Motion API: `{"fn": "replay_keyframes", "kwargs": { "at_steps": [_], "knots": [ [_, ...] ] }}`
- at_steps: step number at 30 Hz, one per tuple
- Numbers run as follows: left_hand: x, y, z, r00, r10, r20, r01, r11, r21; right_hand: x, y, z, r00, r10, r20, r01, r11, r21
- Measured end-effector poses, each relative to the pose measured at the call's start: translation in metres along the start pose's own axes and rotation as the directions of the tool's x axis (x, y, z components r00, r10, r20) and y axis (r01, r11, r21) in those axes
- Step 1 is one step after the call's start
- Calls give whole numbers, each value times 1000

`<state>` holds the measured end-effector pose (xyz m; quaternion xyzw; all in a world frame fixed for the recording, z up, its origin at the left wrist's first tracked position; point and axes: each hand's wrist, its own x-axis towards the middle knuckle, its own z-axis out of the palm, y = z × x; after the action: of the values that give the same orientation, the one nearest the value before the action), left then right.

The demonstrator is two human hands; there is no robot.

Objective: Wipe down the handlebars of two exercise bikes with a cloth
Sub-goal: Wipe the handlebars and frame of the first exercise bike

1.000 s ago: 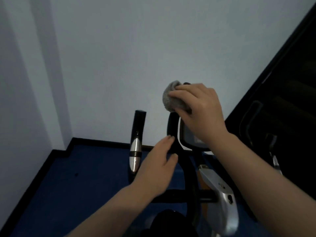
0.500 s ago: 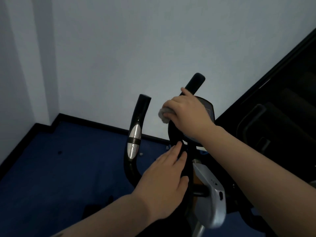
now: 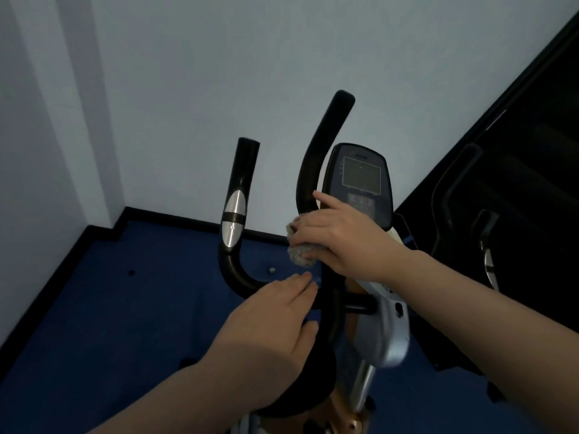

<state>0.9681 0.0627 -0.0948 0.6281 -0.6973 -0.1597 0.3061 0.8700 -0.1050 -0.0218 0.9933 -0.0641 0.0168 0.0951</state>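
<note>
An exercise bike stands in front of me with two black curved handlebars. The right handlebar [image 3: 322, 142] rises beside a grey console [image 3: 360, 177]. My right hand [image 3: 338, 242] grips a grey cloth [image 3: 299, 255] wrapped around the lower part of that right bar. The left handlebar [image 3: 235, 214] has a silver sensor plate and curves down to the centre. My left hand [image 3: 275, 321] rests with straight fingers on the bend where the bars meet the stem. A second bike's handlebar [image 3: 451, 189] shows dimly at the right.
A white wall corner lies ahead, with black skirting above a blue floor [image 3: 125, 308]. A dark panel [image 3: 517, 151] fills the right side behind the second bike. The bike's silver stem cover [image 3: 388, 333] sits below my right wrist.
My right hand has slid the cloth down the right handlebar from its top end to its lower part. My left hand stays on the centre bend. The view has tilted down.
</note>
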Motion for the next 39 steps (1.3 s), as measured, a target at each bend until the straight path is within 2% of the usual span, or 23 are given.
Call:
{"fn": "replay_keyframes", "kwargs": {
  "at_steps": [5,9,13,19,20,21,23,24,25,27,29,30,31,34,35,39],
  "knots": [
    [-14,3,1,999,-13,-34,16,998,67,-28,-14,8,999,48,-2,-48,999,20],
    [-18,1,2,999,-23,-47,27,996,90,-47,-32,16,981,185,-63,-182,981,62],
    [-20,-2,2,999,-16,-32,19,996,85,-59,-65,32,888,403,-222,-374,913,159],
    [-25,-6,-3,998,-25,-54,22,998,-58,-64,-95,40,760,591,-270,-507,800,322],
    [-25,-6,-4,998,-25,-54,21,996,-82,-65,-99,41,715,646,-267,-524,748,408],
    [-24,-5,-6,998,-24,-55,18,994,-107,-66,-102,41,645,727,-236,-517,643,565],
    [-22,-5,-6,999,-4,-51,-2,993,-118,-64,-112,35,448,889,-100,-328,267,906],
    [-21,-5,-6,999,6,-38,-10,994,-105,-66,-115,34,320,946,-56,-217,131,967],
    [-20,-6,-6,1000,15,-22,-17,996,-89,-71,-117,34,182,982,-44,-168,75,983],
    [-14,-6,-6,998,62,11,-61,996,-58,-82,-117,35,-57,997,-57,-246,41,968],
    [-3,-5,-8,991,126,45,-125,992,-24,-90,-112,38,-222,967,-122,-403,23,915],
    [5,-4,-9,986,154,58,-154,988,1,-92,-108,41,-268,945,-188,-490,34,871],
    [12,-4,-9,982,175,68,-177,984,31,-91,-105,44,-269,924,-271,-589,65,806],
    [25,-6,-6,976,186,113,-198,975,102,-80,-100,59,-103,917,-385,-817,143,559],
    [27,-7,-4,975,180,131,-195,975,106,-77,-99,66,-75,913,-400,-850,151,504],
    [27,-12,1,969,169,178,-190,976,109,-63,-99,81,-43,875,-483,-887,189,421]
  ]
}}
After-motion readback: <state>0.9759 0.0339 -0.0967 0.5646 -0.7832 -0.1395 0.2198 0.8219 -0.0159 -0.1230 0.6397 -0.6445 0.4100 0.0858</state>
